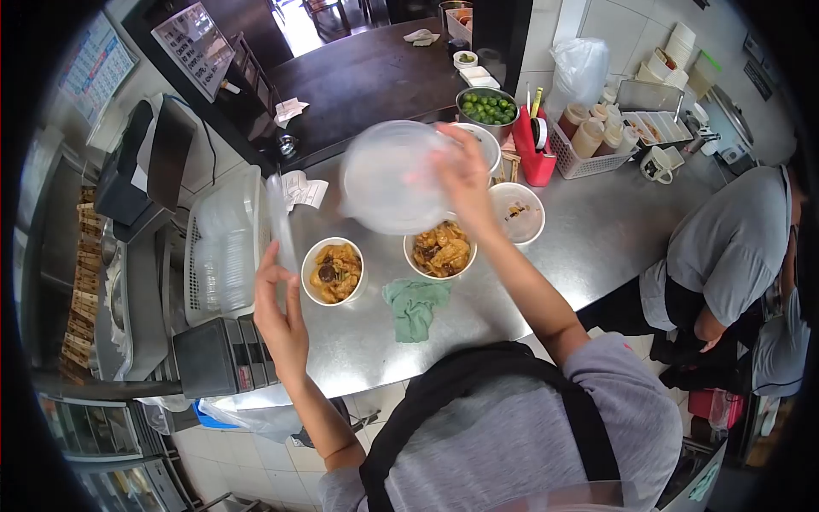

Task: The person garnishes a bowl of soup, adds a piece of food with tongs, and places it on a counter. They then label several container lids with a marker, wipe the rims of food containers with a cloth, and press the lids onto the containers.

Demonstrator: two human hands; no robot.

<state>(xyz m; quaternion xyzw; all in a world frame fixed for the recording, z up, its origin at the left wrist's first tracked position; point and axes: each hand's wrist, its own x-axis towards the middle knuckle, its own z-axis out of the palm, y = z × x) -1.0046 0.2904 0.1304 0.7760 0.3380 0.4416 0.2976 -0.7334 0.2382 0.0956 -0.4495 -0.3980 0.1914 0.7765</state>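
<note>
My right hand grips a round translucent plastic lid by its right edge, raised over the counter and blurred by motion. Below it, partly covered from view, stands a white bowl of brown saucy food. A second clear plastic lid, seen almost edge-on, is pinched in the fingers of my left hand. Just right of that hand is another white bowl of similar food with dark pieces. A crumpled green cloth lies between and in front of the bowls.
A basket of clear lids stands at left. Behind are a metal pot of green limes, a red holder, a sauce-bottle basket and another white container. A person in a grey shirt stands at right.
</note>
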